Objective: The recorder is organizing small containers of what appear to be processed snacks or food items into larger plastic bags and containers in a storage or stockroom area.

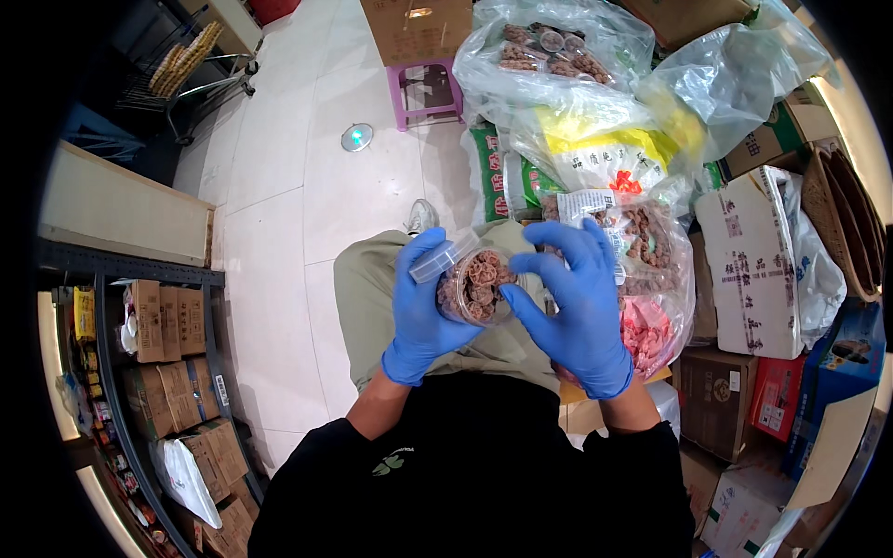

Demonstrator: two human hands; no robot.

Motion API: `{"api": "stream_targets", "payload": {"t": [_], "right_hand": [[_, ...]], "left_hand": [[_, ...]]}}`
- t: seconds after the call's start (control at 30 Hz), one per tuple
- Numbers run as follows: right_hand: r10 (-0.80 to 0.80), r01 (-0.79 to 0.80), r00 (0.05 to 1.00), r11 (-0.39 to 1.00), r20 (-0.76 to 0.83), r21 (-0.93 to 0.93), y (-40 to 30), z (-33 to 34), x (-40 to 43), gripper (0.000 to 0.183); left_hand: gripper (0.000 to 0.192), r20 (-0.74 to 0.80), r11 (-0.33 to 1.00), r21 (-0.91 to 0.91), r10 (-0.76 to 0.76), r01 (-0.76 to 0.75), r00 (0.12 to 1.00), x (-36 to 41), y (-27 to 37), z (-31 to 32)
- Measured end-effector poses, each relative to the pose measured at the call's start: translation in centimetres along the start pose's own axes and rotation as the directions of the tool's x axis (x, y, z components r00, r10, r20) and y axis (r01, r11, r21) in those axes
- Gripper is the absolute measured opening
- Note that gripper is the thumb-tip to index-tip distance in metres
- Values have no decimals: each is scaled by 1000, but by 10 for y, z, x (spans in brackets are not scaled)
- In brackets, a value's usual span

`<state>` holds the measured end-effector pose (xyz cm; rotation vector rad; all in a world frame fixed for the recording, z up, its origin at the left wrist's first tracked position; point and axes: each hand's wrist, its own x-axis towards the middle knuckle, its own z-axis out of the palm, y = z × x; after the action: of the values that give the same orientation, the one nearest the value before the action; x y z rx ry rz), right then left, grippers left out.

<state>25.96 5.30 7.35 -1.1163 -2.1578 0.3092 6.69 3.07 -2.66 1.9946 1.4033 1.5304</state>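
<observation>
My left hand, in a blue glove, holds a clear plastic jar full of brown, wrinkled dried pieces. A translucent lid is tilted between its fingers, off the jar's mouth. My right hand, gloved too, is at the right side of the jar's mouth with thumb and fingers apart; whether a fingertip touches the pieces I cannot tell. Close behind it lies a clear bag of similar brown pieces, with a bag of pink pieces nearer me.
A large clear bag with several filled jars stands ahead at the right, beside a purple stool bearing a cardboard box. A white foam box and stacked cartons stand at right, a shelf rack at left.
</observation>
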Motion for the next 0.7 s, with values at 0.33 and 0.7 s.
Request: {"api": "stream_targets", "payload": {"t": [0.33, 0.7], "right_hand": [[-135, 142, 986, 988, 101, -62, 11, 9, -8, 22], [721, -722, 688, 692, 77, -31, 340, 36, -84, 31]], "left_hand": [[85, -2, 952, -168, -260, 256, 966, -16, -2, 13], [81, 21, 979, -138, -150, 151, 988, -38, -10, 17]]}}
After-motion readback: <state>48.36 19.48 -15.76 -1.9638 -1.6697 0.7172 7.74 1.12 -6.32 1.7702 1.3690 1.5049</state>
